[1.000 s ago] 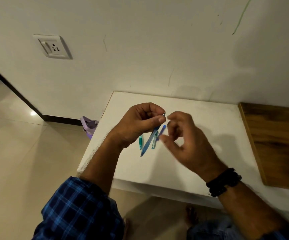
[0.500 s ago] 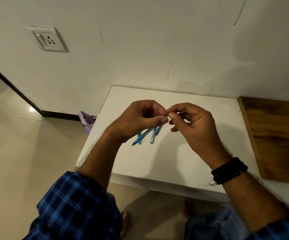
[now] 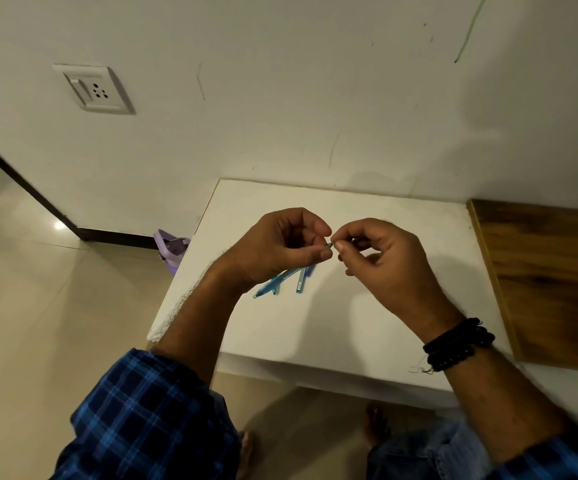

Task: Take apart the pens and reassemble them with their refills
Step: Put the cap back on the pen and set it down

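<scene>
Closing in from a second ago, my right hand (image 3: 391,268) now pinches the tip of the pen (image 3: 271,287) that my left hand (image 3: 280,247) grips, probably ready to unscrew it.

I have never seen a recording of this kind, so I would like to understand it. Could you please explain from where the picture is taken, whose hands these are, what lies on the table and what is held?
There is no machine here: a person works with two bare hands. The picture comes from a camera worn on the person's head, looking forward and down, so both arms enter from the bottom. The left hand grips a blue pen near its writing end. The right hand pinches that pen's tip between thumb and forefinger, above the white table. Under the hands a few more pens lie on the table; whether they are whole or parts is hard to tell. A wooden surface is at the right.
</scene>
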Demonstrator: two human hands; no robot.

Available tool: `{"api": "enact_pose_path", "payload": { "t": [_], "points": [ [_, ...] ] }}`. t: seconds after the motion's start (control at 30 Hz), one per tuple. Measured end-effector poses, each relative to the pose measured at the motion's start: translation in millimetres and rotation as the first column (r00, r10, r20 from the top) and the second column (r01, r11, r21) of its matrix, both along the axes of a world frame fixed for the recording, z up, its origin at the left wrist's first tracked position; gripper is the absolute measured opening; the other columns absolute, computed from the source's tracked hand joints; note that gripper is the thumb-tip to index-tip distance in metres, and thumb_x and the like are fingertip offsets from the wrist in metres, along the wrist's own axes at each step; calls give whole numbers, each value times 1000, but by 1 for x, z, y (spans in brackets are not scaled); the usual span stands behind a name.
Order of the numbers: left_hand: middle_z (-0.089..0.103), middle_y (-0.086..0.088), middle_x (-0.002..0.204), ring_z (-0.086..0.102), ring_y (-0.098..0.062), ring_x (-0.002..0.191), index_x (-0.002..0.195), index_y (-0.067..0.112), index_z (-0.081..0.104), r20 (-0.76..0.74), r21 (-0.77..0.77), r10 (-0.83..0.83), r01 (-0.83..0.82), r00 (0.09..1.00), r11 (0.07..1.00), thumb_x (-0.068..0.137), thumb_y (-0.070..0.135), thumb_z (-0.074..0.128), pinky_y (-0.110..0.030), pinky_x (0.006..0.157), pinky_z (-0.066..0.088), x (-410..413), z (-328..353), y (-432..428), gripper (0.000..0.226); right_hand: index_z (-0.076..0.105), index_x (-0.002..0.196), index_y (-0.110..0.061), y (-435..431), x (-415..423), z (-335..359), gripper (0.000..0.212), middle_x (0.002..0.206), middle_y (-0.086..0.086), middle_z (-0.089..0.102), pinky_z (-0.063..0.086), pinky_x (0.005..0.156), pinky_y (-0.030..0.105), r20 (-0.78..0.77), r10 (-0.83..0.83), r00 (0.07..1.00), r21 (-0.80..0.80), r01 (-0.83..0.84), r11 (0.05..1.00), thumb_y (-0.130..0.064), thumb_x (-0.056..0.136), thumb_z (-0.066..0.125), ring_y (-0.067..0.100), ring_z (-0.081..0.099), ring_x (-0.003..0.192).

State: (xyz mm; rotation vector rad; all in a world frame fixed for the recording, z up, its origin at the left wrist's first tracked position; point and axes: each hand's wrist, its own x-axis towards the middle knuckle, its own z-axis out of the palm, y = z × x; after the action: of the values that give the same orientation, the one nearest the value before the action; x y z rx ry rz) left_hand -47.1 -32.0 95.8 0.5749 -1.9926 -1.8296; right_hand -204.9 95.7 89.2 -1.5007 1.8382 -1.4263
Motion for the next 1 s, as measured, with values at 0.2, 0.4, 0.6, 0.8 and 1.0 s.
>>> {"api": "enact_pose_path", "payload": {
  "t": [0.2, 0.4, 0.6, 0.8, 1.0],
  "points": [
    [71, -6, 82, 64, -28, 79, 99, 12, 64, 15, -10, -24, 24, 1000, 1000, 85, -3, 74, -26, 75, 55, 3, -1, -1, 23, 70, 90, -22, 0, 4, 3, 13, 87, -16, 68, 54, 62, 16, -73, 16, 997, 12, -15, 1000, -10, 90, 69, 6, 66, 86],
    [72, -5, 83, 65, -24, 77, 100, 12, 64, 50, -32, -30, 31, 998, 999, 86, 0, 75, -24, 74, 55, 4, -1, -1, 22, 67, 89, -24, 2, 4, 5, 14, 87, -16, 66, 52, 63, 12, -162, 28, 986, 19, -26, 999, -11, 89, 70, 2, 62, 88],
    [74, -3, 82, 67, -24, 78, 101, 14, 64, 75, -39, -28, 30, 997, 999, 85, 2, 76, -27, 77, 56, 4, -2, -1, 24, 68, 89, -20, 1, 0, 5, 8, 86, -10, 67, 52, 64, 10, -263, 55, 963, 18, -52, 998, -12, 87, 70, 5, 62, 85],
    [74, -5, 82, 68, -23, 78, 100, 14, 64, 91, -48, -34, 38, 995, 998, 84, 2, 78, -27, 77, 55, 3, -2, -2, 24, 67, 85, -20, 0, 0, 6, 11, 82, -8, 67, 53, 63, 13, -311, 56, 949, 1, -59, 998, -10, 84, 71, 8, 62, 80],
    [73, -6, 82, 69, -22, 80, 98, 15, 64, 84, -40, -40, 44, 996, 998, 84, 2, 78, -30, 79, 55, 2, -4, -3, 23, 65, 83, -20, 0, -2, 6, 10, 80, -8, 65, 52, 61, 13, -338, 46, 940, -13, -54, 998, -11, 82, 70, 10, 61, 78]
  ]
}}
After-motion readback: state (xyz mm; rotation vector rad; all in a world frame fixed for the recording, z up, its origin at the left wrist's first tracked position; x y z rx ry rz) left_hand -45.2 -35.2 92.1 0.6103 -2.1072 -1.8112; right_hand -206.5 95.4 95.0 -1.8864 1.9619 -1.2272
